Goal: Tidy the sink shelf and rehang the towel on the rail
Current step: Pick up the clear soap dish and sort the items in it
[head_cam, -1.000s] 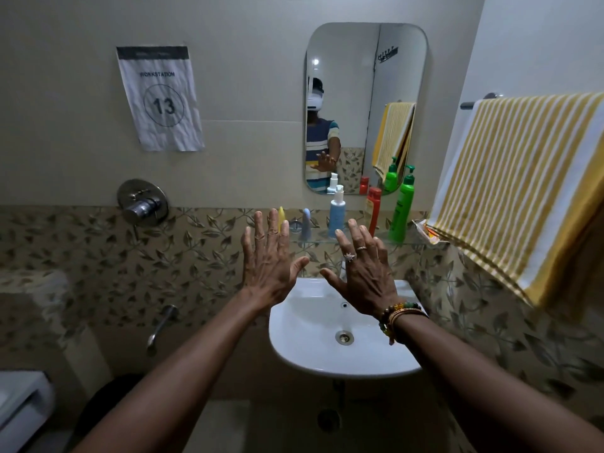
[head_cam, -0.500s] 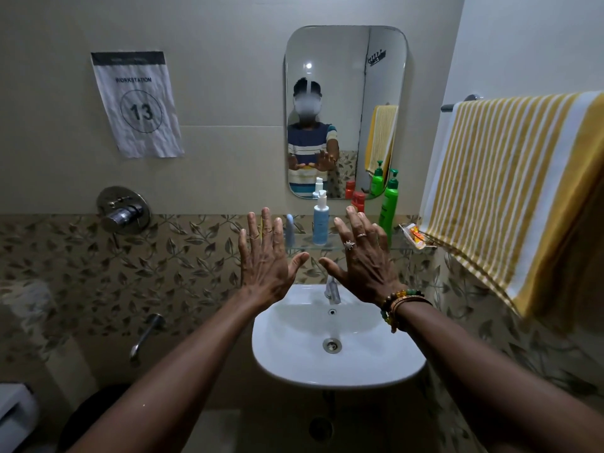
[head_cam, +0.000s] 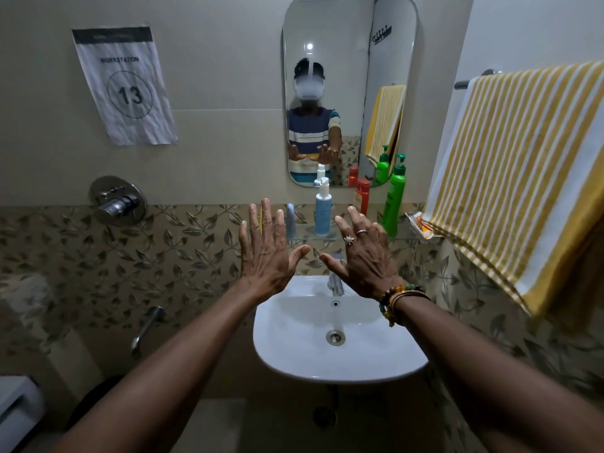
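Observation:
Both arms reach forward over the white sink (head_cam: 359, 361). My left hand (head_cam: 266, 253) and my right hand (head_cam: 362, 256) are held up side by side, fingers straight and spread, backs to the camera, holding nothing. Behind them runs a glass shelf (head_cam: 405, 237) with a light blue pump bottle (head_cam: 323, 210), a red bottle (head_cam: 362, 199), a green pump bottle (head_cam: 394, 197), a pale grey-blue item (head_cam: 292, 220) and an orange-and-white tube (head_cam: 421, 225) at its right end. A yellow-and-white striped towel (head_cam: 523, 171) hangs over the rail (head_cam: 477, 78) on the right wall.
A mirror (head_cam: 385, 76) hangs above the shelf. A chrome tap (head_cam: 336, 284) sits at the sink's back. On the left wall are a paper sign marked 13 (head_cam: 125, 86), a chrome mixer valve (head_cam: 116, 201) and a spout (head_cam: 147, 328).
The camera view has swung right and moved closer, so the sink and mirror sit more central. Both hands stay spread in front of the shelf, holding nothing.

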`<state>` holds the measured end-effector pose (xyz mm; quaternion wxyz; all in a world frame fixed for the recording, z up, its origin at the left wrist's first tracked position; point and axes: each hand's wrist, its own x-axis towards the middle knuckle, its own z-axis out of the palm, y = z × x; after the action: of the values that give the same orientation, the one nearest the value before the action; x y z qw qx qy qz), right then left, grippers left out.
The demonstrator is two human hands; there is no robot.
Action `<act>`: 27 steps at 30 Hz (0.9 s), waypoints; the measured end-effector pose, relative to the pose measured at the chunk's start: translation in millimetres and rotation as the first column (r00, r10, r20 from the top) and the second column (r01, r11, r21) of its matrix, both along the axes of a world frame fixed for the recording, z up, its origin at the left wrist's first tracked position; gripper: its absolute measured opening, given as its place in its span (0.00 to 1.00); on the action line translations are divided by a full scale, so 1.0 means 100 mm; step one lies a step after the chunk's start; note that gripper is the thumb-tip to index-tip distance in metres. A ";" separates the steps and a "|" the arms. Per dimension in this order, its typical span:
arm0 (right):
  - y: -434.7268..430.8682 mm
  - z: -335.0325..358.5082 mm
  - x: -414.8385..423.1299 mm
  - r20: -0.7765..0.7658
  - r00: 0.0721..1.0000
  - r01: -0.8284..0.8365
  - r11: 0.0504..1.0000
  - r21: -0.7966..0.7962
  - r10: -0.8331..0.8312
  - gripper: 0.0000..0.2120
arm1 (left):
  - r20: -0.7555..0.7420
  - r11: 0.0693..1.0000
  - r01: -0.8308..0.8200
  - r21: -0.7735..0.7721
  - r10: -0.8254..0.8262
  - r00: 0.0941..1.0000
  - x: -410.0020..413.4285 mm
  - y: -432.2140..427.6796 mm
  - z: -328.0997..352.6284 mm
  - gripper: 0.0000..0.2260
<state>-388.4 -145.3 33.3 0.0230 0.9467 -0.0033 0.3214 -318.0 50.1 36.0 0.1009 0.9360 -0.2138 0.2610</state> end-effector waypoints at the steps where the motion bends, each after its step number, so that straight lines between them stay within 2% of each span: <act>1: 0.02 0.04 0.03 0.005 1.000 -0.002 1.000 -0.013 0.002 0.37 | 0.007 1.000 0.008 0.000 -0.008 1.000 0.04 0.01 0.03 0.40; 10: 0.20 0.37 0.34 0.046 0.998 0.033 0.999 -0.041 -0.031 0.37 | 0.039 0.997 0.061 -0.052 -0.059 0.998 0.49 0.15 0.26 0.39; 18: 0.20 0.27 0.42 0.030 0.998 0.057 0.996 -0.070 -0.055 0.38 | -0.029 0.998 0.058 -0.039 -0.060 0.998 0.61 0.25 0.09 0.40; 21: 0.12 0.17 0.74 -0.052 0.999 -0.004 0.997 -0.081 0.000 0.38 | -0.061 0.998 -0.021 -0.065 0.017 0.998 0.82 0.24 0.00 0.40; 27: -0.07 0.14 0.85 -0.006 1.000 -0.022 0.995 -0.094 0.021 0.38 | -0.045 1.000 0.008 -0.023 -0.009 0.999 0.89 0.07 0.08 0.40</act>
<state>-303.3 -152.1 47.2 0.0641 0.9453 0.0221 0.3192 -229.2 57.2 44.1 0.1176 0.9395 -0.2124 0.2417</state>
